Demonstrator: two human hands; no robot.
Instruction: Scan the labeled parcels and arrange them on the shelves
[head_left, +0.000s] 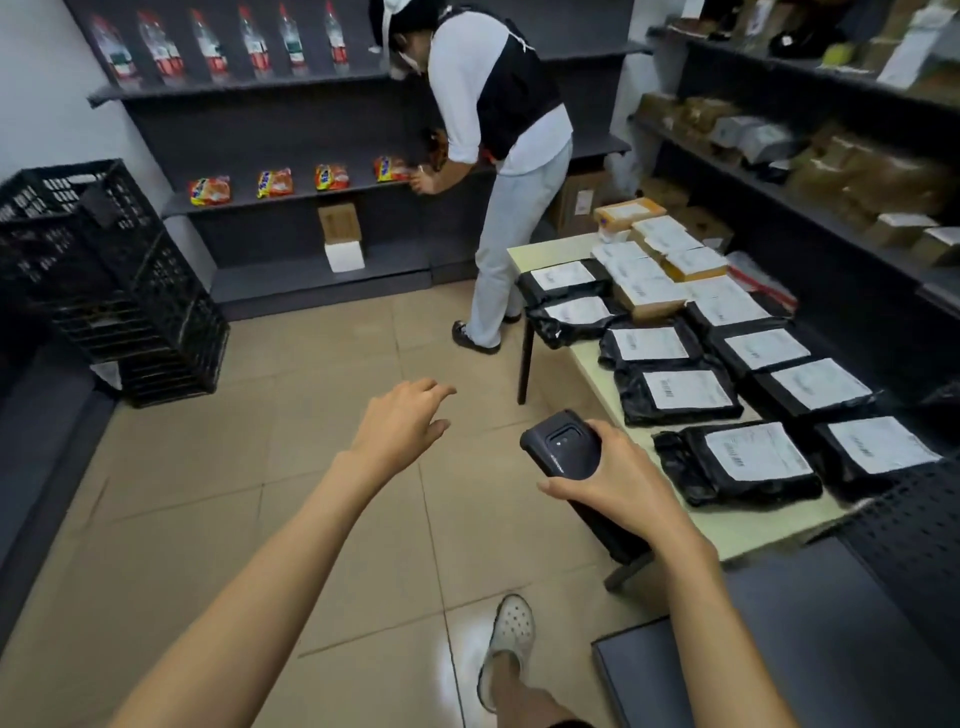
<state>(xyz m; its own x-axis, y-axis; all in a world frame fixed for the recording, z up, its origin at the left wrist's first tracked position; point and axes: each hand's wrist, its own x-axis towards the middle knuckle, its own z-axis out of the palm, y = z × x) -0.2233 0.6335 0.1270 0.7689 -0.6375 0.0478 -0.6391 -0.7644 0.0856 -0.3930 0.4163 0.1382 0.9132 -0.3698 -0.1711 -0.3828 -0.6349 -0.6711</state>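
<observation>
My right hand (618, 483) grips a black handheld scanner (563, 441), held just left of the pale table (748, 525). Several black bagged parcels with white labels lie on that table, the nearest one (737, 462) right beside the scanner, with another (675, 397) behind it. Brown boxed parcels (649, 296) with labels fill the table's far end. My left hand (400, 426) hovers over the floor with fingers spread, holding nothing. Dark shelves on the right (810, 208) carry more brown and grey parcels.
A person in a white shirt and black vest (498, 156) bends at the back shelves, handling snack packs (332, 177). Bottles (208, 49) line the top shelf. Stacked black crates (114, 280) stand at the left. A dark low shelf (779, 654) is at bottom right.
</observation>
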